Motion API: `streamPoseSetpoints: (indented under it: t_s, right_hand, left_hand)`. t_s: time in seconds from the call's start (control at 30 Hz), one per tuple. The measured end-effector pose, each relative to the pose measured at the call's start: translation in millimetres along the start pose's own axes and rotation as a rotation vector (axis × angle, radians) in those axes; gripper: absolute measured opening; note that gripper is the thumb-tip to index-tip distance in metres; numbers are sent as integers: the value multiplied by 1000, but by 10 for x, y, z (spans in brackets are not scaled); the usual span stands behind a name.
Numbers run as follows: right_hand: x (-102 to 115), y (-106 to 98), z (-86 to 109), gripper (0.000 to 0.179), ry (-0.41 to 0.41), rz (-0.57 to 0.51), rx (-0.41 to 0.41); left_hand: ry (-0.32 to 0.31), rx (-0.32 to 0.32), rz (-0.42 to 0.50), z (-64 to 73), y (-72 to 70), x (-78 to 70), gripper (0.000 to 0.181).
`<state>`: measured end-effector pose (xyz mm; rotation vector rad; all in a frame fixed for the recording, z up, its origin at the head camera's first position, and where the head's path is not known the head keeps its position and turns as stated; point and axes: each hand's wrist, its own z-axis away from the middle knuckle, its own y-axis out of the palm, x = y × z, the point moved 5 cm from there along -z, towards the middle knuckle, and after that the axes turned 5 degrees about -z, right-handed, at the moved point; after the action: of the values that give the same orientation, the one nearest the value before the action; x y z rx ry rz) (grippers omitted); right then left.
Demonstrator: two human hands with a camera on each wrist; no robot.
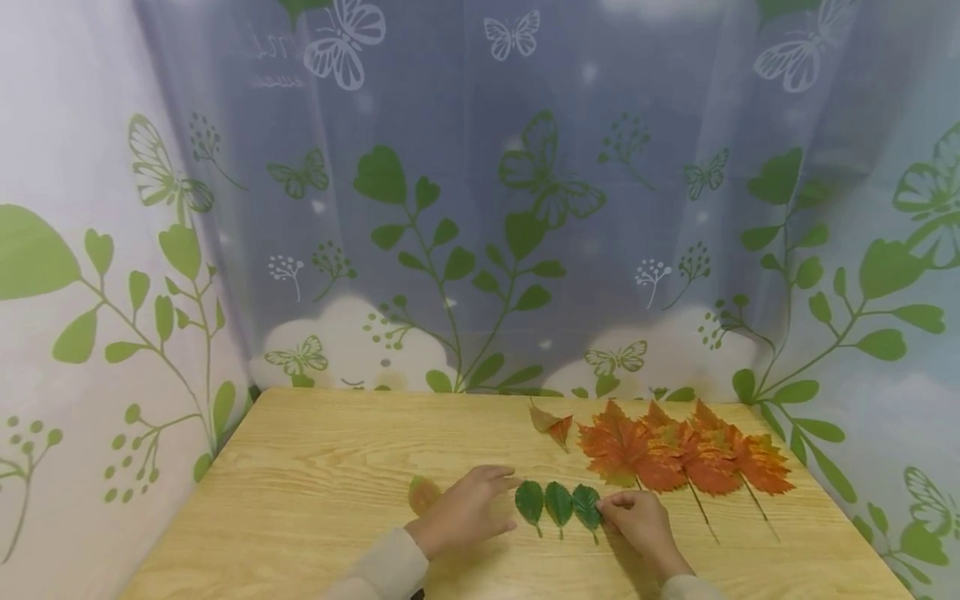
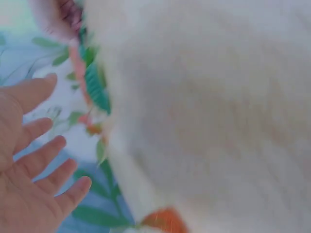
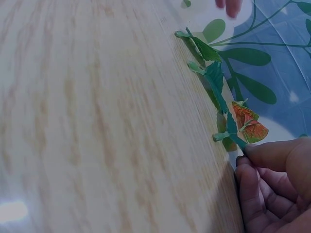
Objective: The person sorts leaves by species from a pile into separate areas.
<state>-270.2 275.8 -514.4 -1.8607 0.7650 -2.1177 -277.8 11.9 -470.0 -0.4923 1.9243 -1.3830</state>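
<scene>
Three green leaves lie in a row on the table: a left one point(image 1: 529, 501), a middle one point(image 1: 558, 502) and a right one point(image 1: 586, 502). My right hand point(image 1: 641, 527) pinches the edge of the right leaf between thumb and finger, which the right wrist view also shows. Just left of the row, my left hand point(image 1: 468, 512) is held over the table, its fingers spread and holding nothing. A reddish-green leaf point(image 1: 423, 493) lies beyond the left hand, which partly covers it.
Several orange maple leaves point(image 1: 615, 442) with dark stems overlap at the back right of the wooden table point(image 1: 322, 450). Left of them lies a small brown and red leaf point(image 1: 560, 429). A printed curtain point(image 1: 465, 208) hangs behind the table's back edge.
</scene>
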Motion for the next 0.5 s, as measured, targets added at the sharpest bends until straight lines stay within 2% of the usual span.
streamPoseSetpoints:
  t_s: [0.17,0.27,0.5]
  right_hand:
    - [11,12,6,17,7,-6,9]
    - [15,17,7,17,16,-24,16]
    - [13,12,5,17,22,-29,20]
  left_hand:
    - [-90,-75,52,158,-255,224,45]
    - [-136,-119,93,280,-333,383,42]
    - [-196,-170,127,523,-313,649,39]
